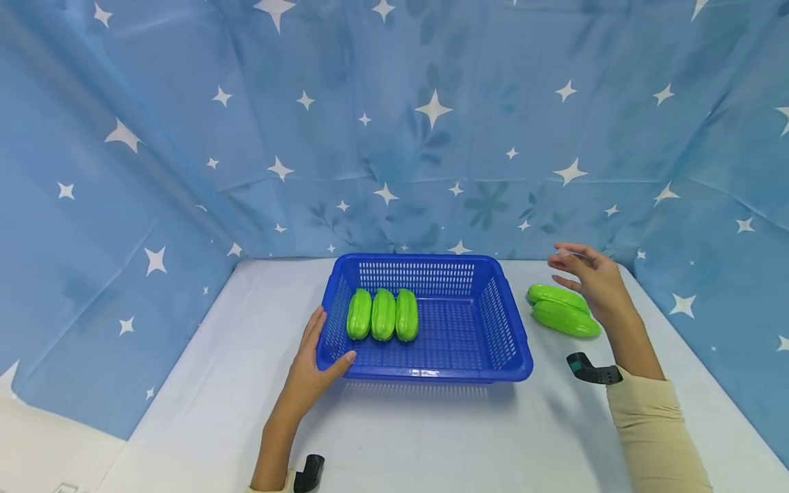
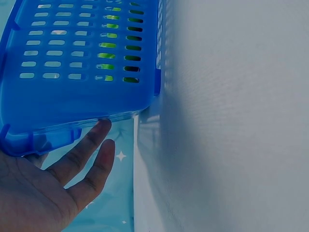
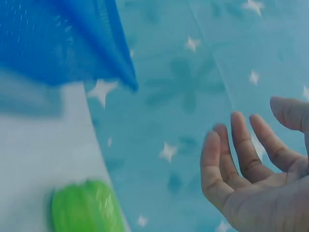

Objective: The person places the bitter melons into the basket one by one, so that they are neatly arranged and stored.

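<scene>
Left grip (image 1: 310, 373): released I'd say, just resting on the near left corner of the blue basket (image 1: 425, 374), thumb over the near rim, fingers spread along the left side. In the left wrist view a fingertip touches the rim edge and the next finger sticks out pretty straight.
Right grip (image 1: 594, 281): released too, fingers loosely bent, thumb apart, hanging in the air right by the loose green pair. Right wrist view shows the palm side.
Blue basket: sitting on the white surface (image 1: 425, 438), slotted walls, mesh bottom, wider than it is deep.
Green trio (image 1: 383, 315): three ridged, shiny pieces inside the basket, lined up side by side in its left half, long ends pointing near and far.
Green pair (image 1: 564, 319): two more on the surface to the right of the basket, lying against each other on a slant. Kinda blurry in the right wrist view.
Wrists: beige sleeve (image 1: 656, 424) on the right arm, plus a black wrist mount (image 1: 594, 371).
Backdrop: blue cloth (image 1: 345, 137) with white stars and darker leaf prints.
</scene>
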{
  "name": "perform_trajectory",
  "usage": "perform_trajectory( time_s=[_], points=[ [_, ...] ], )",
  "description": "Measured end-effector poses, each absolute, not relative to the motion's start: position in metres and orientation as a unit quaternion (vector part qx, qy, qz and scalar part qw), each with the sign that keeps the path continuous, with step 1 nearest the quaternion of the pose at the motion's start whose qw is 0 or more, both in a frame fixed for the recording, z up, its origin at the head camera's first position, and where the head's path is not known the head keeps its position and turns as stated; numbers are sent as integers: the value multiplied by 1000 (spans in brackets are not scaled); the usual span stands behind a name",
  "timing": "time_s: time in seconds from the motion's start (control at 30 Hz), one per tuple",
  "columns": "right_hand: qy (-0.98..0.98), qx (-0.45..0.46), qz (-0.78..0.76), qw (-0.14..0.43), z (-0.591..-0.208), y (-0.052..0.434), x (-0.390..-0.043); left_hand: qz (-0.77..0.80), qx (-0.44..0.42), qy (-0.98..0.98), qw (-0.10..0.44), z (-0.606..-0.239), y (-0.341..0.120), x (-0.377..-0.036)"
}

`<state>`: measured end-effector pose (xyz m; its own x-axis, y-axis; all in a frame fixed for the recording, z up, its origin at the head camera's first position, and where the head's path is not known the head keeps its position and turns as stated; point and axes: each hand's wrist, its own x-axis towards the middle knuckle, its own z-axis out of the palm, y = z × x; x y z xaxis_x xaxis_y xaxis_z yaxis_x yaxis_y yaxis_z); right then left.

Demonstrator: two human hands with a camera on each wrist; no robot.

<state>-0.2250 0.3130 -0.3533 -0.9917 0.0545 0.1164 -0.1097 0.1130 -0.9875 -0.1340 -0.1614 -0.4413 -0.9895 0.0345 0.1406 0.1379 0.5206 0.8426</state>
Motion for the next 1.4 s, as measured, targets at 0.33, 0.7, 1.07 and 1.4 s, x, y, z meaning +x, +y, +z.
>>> perform_trajectory(
  time_s=[0.33,0.7,1.07,1.4],
  points=[
    [-784,-98,603,112,-392,363,-199,-491,-54,-867,58,-440,-161,-135],
    [-849,-160,501,56,-438,388,-182,-490,-53,-868,60,-443,-163,-135],
    [-842,-143,520,5,-459,392,-184,-493,-53,-866,59,-442,-161,-133],
    [-861,-107,497,-21,-463,391,-186,-492,-51,-867,63,-444,-161,-134]
  ],
)
